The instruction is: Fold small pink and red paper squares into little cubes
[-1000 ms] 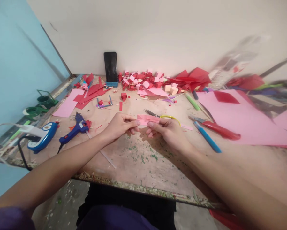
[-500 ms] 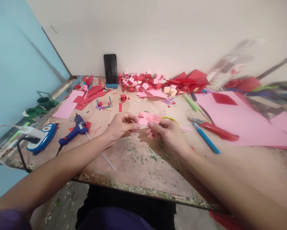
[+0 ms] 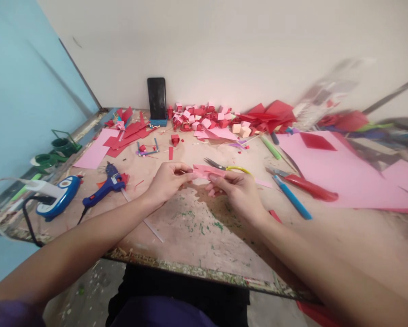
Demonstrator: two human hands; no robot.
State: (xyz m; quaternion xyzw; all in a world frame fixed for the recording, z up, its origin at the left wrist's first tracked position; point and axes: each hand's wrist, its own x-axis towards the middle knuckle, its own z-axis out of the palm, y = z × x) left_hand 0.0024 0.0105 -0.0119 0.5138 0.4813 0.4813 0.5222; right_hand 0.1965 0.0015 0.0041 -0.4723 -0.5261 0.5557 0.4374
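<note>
A small folded piece of pink paper (image 3: 204,170) is stretched between my two hands above the table. My left hand (image 3: 171,180) pinches its left end between thumb and fingers. Its right end is gripped by my right hand (image 3: 239,190), with the thumb on top and the other fingers curled underneath. Just behind the paper lies a pair of scissors (image 3: 238,169) with yellow handles, its dark blades pointing left; my right hand partly hides the handles. A red paper strip (image 3: 275,216) lies beside my right wrist.
Paper cubes (image 3: 197,117) are heaped along the wall beside a propped phone (image 3: 156,97). On the left are a blue glue gun (image 3: 110,184) and a blue power socket (image 3: 61,196) with cords. A red-handled cutter (image 3: 312,187), a blue pen (image 3: 294,198) and pink sheets (image 3: 346,177) lie right.
The pink paper has been lowered and flattened between my fingers, so the scissors behind it now show more fully. Both hands keep their pinch and have barely shifted.
</note>
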